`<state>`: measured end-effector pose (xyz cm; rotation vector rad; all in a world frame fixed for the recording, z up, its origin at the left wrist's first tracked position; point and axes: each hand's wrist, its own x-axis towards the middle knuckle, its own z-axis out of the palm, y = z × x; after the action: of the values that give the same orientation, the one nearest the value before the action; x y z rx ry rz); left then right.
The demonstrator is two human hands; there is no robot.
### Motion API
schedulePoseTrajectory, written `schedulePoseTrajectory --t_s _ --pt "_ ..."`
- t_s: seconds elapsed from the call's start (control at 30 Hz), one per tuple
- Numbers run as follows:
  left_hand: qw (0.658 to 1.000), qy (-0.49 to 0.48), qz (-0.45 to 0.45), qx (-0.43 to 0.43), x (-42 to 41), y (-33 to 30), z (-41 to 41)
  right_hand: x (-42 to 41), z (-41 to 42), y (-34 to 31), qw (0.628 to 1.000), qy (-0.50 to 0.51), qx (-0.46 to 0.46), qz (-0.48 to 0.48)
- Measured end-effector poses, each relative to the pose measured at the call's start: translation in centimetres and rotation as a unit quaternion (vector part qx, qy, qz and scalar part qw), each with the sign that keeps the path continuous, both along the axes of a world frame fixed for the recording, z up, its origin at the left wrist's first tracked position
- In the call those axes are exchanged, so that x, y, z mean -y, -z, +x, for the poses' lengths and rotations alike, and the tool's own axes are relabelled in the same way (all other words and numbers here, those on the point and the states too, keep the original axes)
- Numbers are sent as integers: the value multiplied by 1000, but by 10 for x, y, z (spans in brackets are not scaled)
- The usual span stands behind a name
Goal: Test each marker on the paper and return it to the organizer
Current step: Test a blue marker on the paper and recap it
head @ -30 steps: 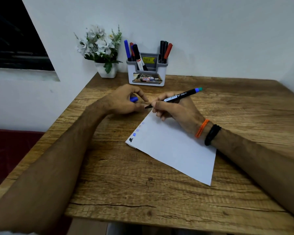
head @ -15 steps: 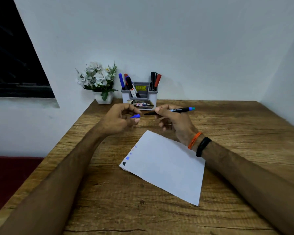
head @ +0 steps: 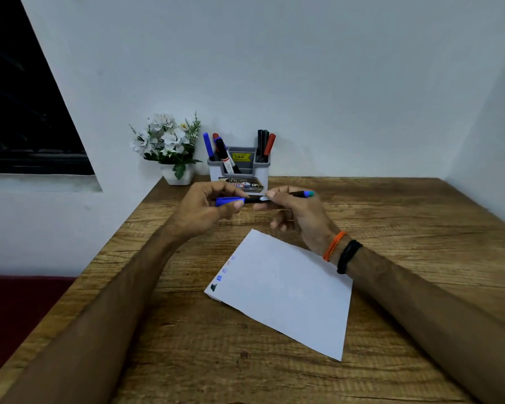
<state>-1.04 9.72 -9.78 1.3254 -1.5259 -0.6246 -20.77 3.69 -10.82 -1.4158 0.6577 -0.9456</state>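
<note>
A black marker with a blue end (head: 299, 194) lies level between both hands above the wooden desk. My right hand (head: 296, 212) grips its barrel. My left hand (head: 206, 208) pinches the blue cap (head: 228, 201), which sits over the marker's tip end. Below the hands lies a white sheet of paper (head: 286, 293) with small blue and dark test marks along its left edge. A grey organizer (head: 239, 170) stands at the back by the wall, holding several blue, red and black markers.
A white pot of artificial flowers (head: 169, 150) stands left of the organizer in the desk's back corner. Walls close the desk at the back and right. The desk's left edge drops off to a dark red surface (head: 21, 304).
The marker tip and the cap were apart; now the cap is on the marker's tip end. Both hands have lifted off the paper toward the organizer, and the view has tilted up.
</note>
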Motion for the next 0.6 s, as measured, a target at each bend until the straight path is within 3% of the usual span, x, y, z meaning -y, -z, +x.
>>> schedulePoseTrajectory --t_s 0.13,0.27,0.47,0.6 --pt "1000 -2 -2 -17 0 0 1 1 0 4 999 17 -3 -41" --pt "1000 -6 -4 -26 0 1 2 5 0 5 1000 3 19 -4" --pt "998 -19 19 -57 3 2 1 9 2 8 996 69 0 -63" --pt "999 -26 17 -43 5 4 -5 11 4 10 994 62 -3 -94"
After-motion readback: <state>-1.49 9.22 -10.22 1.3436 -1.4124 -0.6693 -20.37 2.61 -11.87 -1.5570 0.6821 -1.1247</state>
